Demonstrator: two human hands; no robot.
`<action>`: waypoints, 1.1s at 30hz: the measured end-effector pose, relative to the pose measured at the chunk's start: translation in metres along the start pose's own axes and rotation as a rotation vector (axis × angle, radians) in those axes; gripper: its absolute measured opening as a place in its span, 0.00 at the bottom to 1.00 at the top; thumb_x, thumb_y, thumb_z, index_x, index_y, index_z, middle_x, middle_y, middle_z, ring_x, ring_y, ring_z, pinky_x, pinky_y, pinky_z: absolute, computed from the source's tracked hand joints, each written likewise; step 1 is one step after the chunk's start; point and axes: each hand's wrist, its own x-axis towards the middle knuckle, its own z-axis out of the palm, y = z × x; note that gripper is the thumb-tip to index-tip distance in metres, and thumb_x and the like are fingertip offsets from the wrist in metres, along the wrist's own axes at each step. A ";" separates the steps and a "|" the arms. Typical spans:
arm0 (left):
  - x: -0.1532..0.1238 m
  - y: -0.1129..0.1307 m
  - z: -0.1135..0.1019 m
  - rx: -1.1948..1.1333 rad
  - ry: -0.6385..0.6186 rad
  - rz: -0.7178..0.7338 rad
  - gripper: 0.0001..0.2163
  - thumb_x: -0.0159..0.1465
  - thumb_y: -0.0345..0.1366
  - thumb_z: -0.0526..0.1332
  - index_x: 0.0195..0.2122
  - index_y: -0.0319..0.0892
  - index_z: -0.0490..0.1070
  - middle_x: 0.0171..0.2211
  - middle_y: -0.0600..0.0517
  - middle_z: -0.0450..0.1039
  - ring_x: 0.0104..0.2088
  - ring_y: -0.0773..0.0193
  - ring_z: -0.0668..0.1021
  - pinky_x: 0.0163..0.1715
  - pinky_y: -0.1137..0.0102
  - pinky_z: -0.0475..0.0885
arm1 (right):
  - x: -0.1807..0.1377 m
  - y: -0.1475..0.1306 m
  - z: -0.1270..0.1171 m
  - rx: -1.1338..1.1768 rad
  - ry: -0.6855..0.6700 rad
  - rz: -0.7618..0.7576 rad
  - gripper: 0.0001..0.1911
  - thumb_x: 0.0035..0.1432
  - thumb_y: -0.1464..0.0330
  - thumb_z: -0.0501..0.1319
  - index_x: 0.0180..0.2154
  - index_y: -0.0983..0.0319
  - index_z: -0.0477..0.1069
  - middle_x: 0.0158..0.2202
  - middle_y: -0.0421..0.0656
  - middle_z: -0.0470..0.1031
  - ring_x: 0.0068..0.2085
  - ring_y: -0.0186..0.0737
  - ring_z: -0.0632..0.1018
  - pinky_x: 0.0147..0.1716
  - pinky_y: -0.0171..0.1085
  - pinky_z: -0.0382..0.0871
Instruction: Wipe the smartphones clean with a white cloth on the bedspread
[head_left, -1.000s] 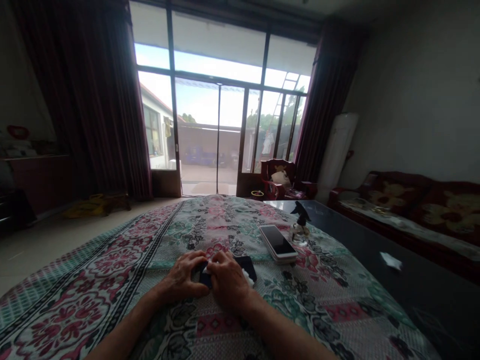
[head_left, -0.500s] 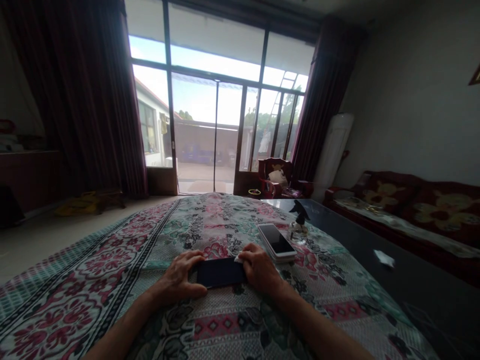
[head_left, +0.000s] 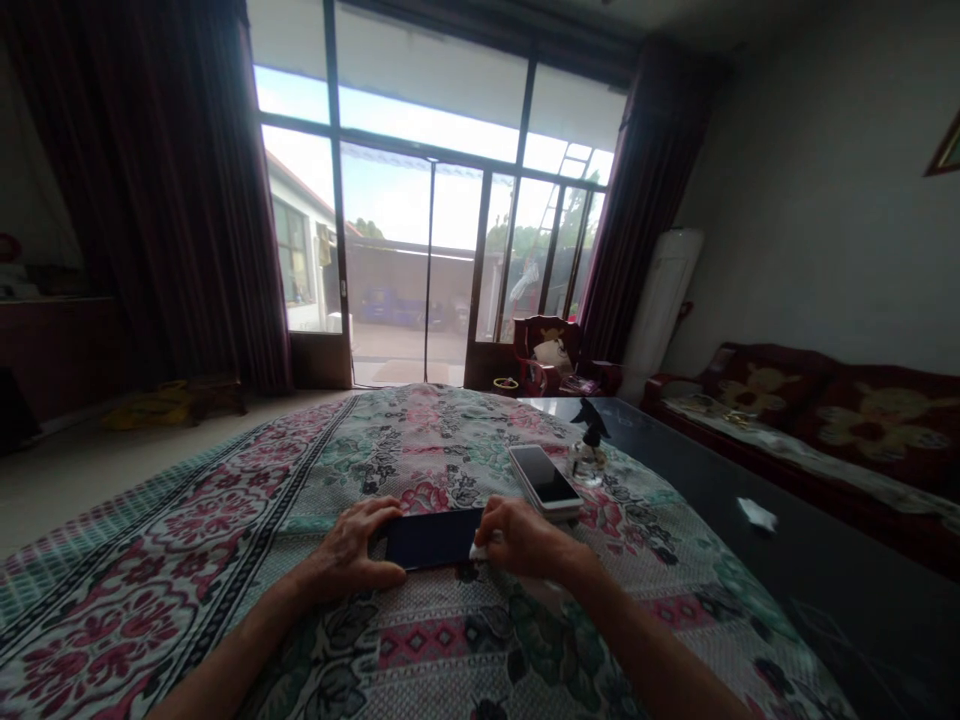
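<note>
A dark phone (head_left: 433, 537) lies flat and screen-up on the floral cloth (head_left: 225, 520). My left hand (head_left: 352, 550) clamps its left end, thumb on the near edge and fingers on the far edge. My right hand (head_left: 521, 538) rests at the phone's right end, pinching a small white wipe (head_left: 478, 550) against its near corner. Just beyond my right hand lies a stack of white-edged phones (head_left: 545, 480) with dark screens.
A small clear spray bottle with a black head (head_left: 589, 445) stands by the phone stack. To the right is a dark glass table (head_left: 810, 560) with a white scrap (head_left: 756, 514). A red sofa (head_left: 825, 420) lines the right wall. Glass doors lie ahead.
My right hand has slid from the phone's left part to its right end with the wipe, uncovering the screen, then dropped to the near right corner. The left hand stays put.
</note>
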 end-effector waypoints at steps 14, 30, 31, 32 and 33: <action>-0.001 0.011 -0.007 0.014 -0.026 -0.036 0.32 0.48 0.47 0.68 0.54 0.43 0.67 0.60 0.46 0.62 0.61 0.49 0.61 0.61 0.60 0.56 | 0.024 0.002 0.030 -0.260 0.187 0.076 0.13 0.57 0.74 0.53 0.35 0.59 0.76 0.40 0.43 0.71 0.44 0.37 0.70 0.44 0.32 0.61; -0.002 0.011 -0.007 0.019 -0.017 -0.024 0.32 0.47 0.48 0.68 0.53 0.45 0.68 0.60 0.46 0.63 0.61 0.48 0.62 0.60 0.59 0.57 | 0.006 -0.019 0.020 0.023 0.036 -0.039 0.14 0.48 0.76 0.57 0.33 0.58 0.79 0.34 0.41 0.74 0.34 0.33 0.74 0.35 0.29 0.65; -0.001 0.011 -0.007 0.016 -0.019 -0.020 0.32 0.47 0.48 0.68 0.54 0.44 0.67 0.60 0.46 0.63 0.61 0.48 0.62 0.60 0.59 0.57 | 0.008 -0.015 0.018 0.018 0.054 -0.015 0.14 0.49 0.76 0.57 0.33 0.59 0.79 0.34 0.41 0.74 0.34 0.33 0.74 0.36 0.29 0.65; -0.001 0.011 -0.007 0.012 -0.018 -0.018 0.32 0.47 0.48 0.68 0.54 0.44 0.67 0.60 0.46 0.63 0.61 0.48 0.62 0.60 0.59 0.56 | 0.009 -0.010 0.016 -0.003 0.087 0.016 0.13 0.50 0.76 0.57 0.33 0.60 0.79 0.34 0.42 0.74 0.35 0.33 0.74 0.36 0.29 0.65; -0.001 0.011 -0.007 0.009 -0.018 -0.017 0.32 0.47 0.48 0.68 0.54 0.43 0.67 0.60 0.46 0.63 0.61 0.48 0.62 0.60 0.60 0.56 | 0.010 -0.004 0.015 -0.036 0.125 0.050 0.13 0.51 0.76 0.56 0.33 0.60 0.79 0.34 0.42 0.74 0.35 0.34 0.74 0.37 0.30 0.65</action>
